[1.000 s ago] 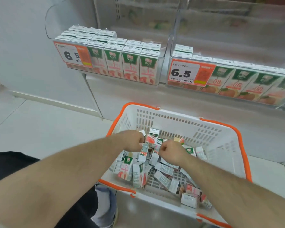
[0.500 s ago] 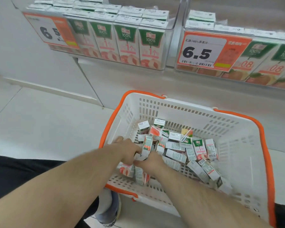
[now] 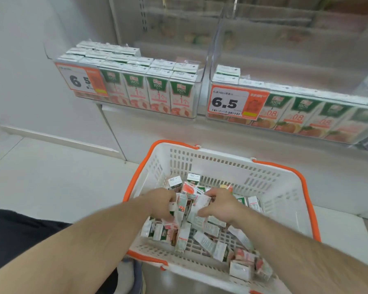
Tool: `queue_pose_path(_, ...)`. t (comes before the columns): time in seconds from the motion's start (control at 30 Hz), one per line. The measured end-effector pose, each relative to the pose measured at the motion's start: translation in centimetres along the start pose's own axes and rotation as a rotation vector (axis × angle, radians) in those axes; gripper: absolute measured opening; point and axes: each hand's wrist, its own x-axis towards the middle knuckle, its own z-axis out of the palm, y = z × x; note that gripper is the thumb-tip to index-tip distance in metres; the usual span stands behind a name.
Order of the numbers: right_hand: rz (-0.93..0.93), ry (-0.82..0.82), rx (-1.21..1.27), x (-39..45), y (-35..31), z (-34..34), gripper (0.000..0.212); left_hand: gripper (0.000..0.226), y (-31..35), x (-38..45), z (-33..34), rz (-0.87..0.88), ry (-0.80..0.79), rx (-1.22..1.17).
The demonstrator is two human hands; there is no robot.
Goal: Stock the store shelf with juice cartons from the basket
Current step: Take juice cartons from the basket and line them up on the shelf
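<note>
Cartons: heaped loose in the basket (image 3: 278,187) below the shelf (image 3: 200,122).
Left hand (image 3: 159,203): grip curled round a carton (image 3: 182,205).
Right hand (image 3: 220,203): grip pinching another carton (image 3: 197,217).
Risk: a loose hold could let a carton slip back when lifted.

Basket (image 3: 270,179) open above — shelf (image 3: 202,85) fronted by clear guard.

We see a white slotted plastic basket (image 3: 270,183) with a smooth orange plastic rim (image 3: 310,200), its finish matt. The small printed paperboard juice cartons (image 3: 210,245) inside look lightly glossy. On the shelf, taller green-and-white paperboard cartons (image 3: 157,90) stand behind clear glossy plastic dividers (image 3: 212,45). The orange-and-white paper price tag (image 3: 234,102) looks smooth, and the pale tiled floor (image 3: 51,183) has a dull sheen.
</note>
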Motion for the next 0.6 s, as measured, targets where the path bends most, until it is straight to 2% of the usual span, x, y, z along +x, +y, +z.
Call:
queue_pose_path(0.1, -0.116, 0.054, -0.071, -3.1, -1.6, -4.9, 0.040, 0.045, 2.1, -1.0, -2.8, 0.055, 0.151, -0.212)
queue_pose_path(0.23, -0.269, 0.128, -0.035, -7.1, -4.0, -11.1, 0.037, 0.016, 6.0, -3.2, -7.2, 0.179, 0.371, -0.828)
queue_pose_path(0.3, -0.326, 0.163, 0.039, -9.1, -5.1, -13.5, 0.040, 0.016, 8.2, -4.2, -9.0, 0.195, 0.444, -1.075)
queue_pose_path(0.43, -0.417, 0.200, 0.221, -11.6, -6.0, -16.5, 0.049, 0.024, 11.9, -6.0, -12.0, 0.231, 0.396, -1.520)
queue_pose_path(0.53, -0.469, 0.255, 0.322, -12.1, -5.3, -17.7, 0.050, 0.049, 13.5, -7.0, -13.3, 0.248, 0.299, -1.703)
queue_pose_path(0.6, -0.501, 0.306, 0.423, -11.8, -5.1, -18.0, 0.049, 0.052, 14.2, -7.4, -13.7, 0.256, 0.223, -1.817)
